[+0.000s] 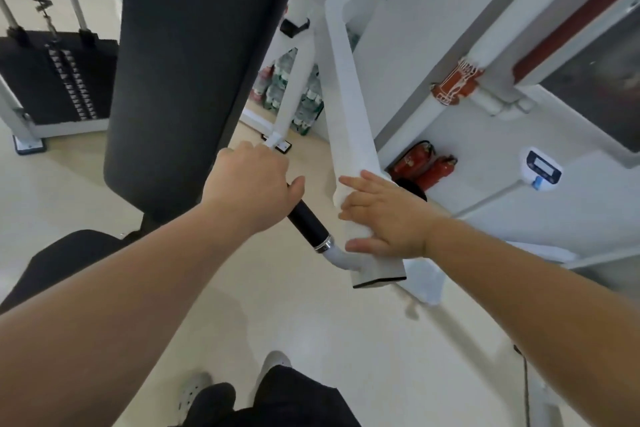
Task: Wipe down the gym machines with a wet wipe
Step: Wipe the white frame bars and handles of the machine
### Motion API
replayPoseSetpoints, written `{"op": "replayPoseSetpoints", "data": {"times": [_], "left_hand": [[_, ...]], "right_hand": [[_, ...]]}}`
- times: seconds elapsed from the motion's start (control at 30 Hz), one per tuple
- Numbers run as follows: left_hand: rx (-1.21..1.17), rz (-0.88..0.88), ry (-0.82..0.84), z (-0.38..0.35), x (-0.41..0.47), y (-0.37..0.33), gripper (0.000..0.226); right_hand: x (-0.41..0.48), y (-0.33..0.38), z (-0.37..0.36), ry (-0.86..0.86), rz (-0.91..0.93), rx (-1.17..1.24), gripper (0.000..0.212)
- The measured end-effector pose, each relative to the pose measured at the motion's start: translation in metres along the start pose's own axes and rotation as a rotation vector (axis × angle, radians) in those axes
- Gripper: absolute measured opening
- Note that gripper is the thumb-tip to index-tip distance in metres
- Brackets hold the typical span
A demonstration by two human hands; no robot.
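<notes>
A white gym machine arm (pixel 346 94) runs down the middle and ends in a black handle grip (pixel 308 224) with a chrome ring. My left hand (pixel 251 184) grips the upper part of that black handle. My right hand (pixel 384 218) presses a white wet wipe (pixel 341 198) against the lower end of the white arm, fingers spread and nearly straight. Most of the wipe is hidden under my palm. The machine's tall black back pad (pixel 194 55) stands just left of my left hand.
A black weight stack (pixel 59 80) stands at the far left. Two red fire extinguishers (pixel 422 165) lean against the white wall at right, near a white scale (pixel 542 168). Packs of water bottles (pixel 298 94) sit behind the frame. The black seat (pixel 62 256) is at lower left.
</notes>
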State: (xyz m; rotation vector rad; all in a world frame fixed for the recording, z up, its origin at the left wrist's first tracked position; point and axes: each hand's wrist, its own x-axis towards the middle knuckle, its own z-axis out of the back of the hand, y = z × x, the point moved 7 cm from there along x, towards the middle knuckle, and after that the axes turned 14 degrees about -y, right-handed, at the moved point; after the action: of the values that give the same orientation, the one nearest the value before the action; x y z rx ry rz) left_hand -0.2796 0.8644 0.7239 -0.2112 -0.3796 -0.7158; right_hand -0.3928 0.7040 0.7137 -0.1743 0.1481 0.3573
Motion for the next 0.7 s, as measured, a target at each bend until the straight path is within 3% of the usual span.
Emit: {"op": "replayPoseSetpoints", "data": {"times": [0.1,0.2,0.43,0.7], "left_hand": [[-0.001,-0.012,0.001,-0.001,0.001,-0.001,0.05],[-0.021,-0.012,-0.004,-0.004,0.001,0.0,0.05],[-0.062,-0.015,-0.019,-0.007,0.002,0.0,0.045],[-0.037,0.045,0.072,-0.01,0.006,0.001,0.045]], "right_hand": [[0.034,-0.019,0.008,0.101,-0.014,-0.18,0.12],[0.036,-0.02,0.011,0.113,-0.033,-0.22,0.121],[-0.024,0.02,-0.009,-0.031,0.185,-0.052,0.08],[0.063,-0.052,0.007,-0.004,0.102,-0.126,0.1]]}}
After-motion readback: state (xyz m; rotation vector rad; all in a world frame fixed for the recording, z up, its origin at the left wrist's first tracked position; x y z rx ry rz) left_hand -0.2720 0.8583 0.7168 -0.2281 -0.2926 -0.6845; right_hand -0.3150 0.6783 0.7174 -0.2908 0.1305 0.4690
